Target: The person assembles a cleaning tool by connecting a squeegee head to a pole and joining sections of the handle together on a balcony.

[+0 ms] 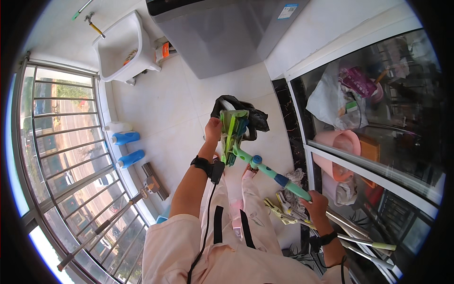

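Across the middle I hold a green-handled cleaning tool [268, 171] with a wide, flat head, which looks like a window squeegee; blue collars sit along its handle. My left hand [213, 128] is closed on the left edge of the head, fingers pinched at its rim. Further down to the right, my right hand [316, 203] wraps round the end of the handle. Just beyond the head, a black plastic bag [257, 124] appears over the floor, with something whitish at its top. The tool's head partly covers the bag.
A white sink [116, 59] and a grey appliance [222, 38] stand at the far side. Bottles [126, 137] and a flat-headed mop [155, 181] line the barred window at left. Several poles [352, 227] and mop heads [286, 208] lean beside the glass door at right.
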{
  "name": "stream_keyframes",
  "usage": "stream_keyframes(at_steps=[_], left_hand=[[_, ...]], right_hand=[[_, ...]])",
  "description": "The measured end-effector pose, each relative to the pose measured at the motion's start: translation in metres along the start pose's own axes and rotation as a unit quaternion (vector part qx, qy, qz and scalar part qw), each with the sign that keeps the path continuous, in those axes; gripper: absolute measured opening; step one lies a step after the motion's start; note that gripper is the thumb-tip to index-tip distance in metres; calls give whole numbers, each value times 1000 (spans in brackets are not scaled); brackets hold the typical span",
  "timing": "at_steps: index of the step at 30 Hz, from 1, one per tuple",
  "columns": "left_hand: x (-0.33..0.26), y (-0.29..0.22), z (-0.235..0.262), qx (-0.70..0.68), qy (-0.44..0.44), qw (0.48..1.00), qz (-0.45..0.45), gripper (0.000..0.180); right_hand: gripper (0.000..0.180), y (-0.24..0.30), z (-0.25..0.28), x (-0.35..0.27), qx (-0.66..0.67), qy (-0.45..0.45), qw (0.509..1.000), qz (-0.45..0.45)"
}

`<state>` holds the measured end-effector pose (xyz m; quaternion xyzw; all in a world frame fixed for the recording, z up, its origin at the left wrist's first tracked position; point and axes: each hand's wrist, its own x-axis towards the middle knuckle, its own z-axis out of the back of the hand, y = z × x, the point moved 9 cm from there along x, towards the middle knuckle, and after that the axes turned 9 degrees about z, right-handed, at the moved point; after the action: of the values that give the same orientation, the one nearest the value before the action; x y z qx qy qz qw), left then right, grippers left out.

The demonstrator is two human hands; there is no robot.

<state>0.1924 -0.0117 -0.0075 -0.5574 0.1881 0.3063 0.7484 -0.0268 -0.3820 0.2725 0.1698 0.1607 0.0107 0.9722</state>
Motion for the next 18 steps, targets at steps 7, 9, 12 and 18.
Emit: stream_keyframes(at_steps=[7,9,12,18], left_hand=[[42,-10,7,43,54,998,1,14],[43,-21,1,12,87,996,19,10],[28,-46,-9,-51,125,987,83,8],[-3,-98,1,-109,194,972,80,8]], right_hand=[[32,-17,-4,-3,1,-31,999,38],[32,-21,-4,0,-5,-28,999,40],[32,-29,-1,0,-24,-15,999,27],[30,-28,19,9,4,-58,998,27]])
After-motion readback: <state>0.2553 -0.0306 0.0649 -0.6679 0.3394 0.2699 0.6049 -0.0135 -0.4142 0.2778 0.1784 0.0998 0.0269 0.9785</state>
